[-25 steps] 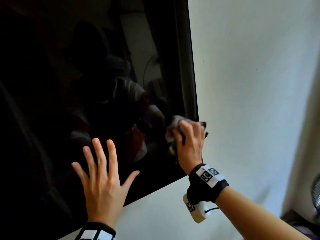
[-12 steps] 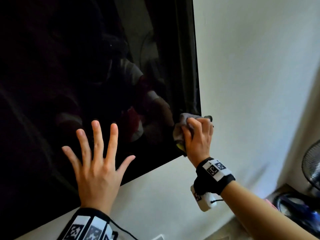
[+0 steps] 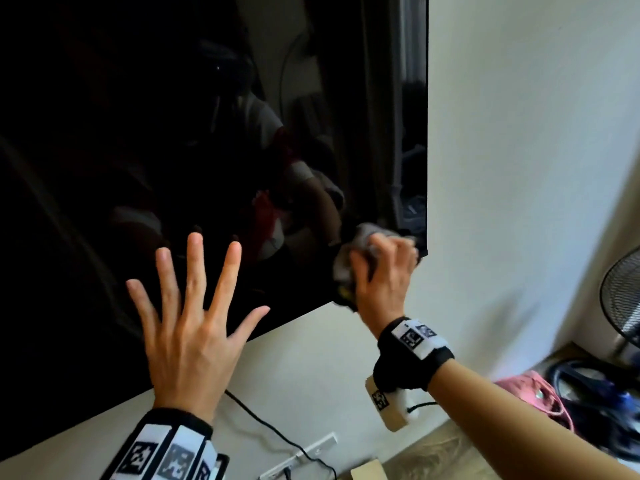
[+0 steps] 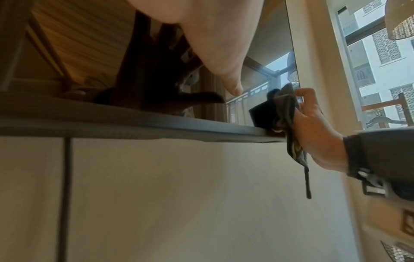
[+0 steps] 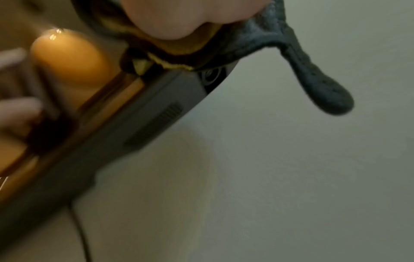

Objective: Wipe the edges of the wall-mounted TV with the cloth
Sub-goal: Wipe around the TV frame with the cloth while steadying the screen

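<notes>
Left hand (image 3: 187, 327) is spread flat, fingers straight, over the glossy black wall-mounted TV (image 3: 173, 133) near its bottom edge; whether the palm actually presses the glass I can't tell. Risk there: fingerprints on the screen, or too much lean loading the wall mount. Thin black cable (image 3: 277, 436) hangs below the TV down the white wall (image 3: 519, 168) to a white socket strip (image 3: 301, 453); a downward stroke could snag it. Right hand (image 3: 381, 275) has its fingers curled round the crumpled grey cloth (image 3: 360, 237), pressed on the TV's bottom-right corner. Cloth is bunched with a tail dangling free, so contact on the bezel is probably patchy and it may slip off the corner. Further right, a black standing fan (image 3: 620, 299) and pink bag (image 3: 533, 393) on the floor crowd the space beside that edge.
</notes>
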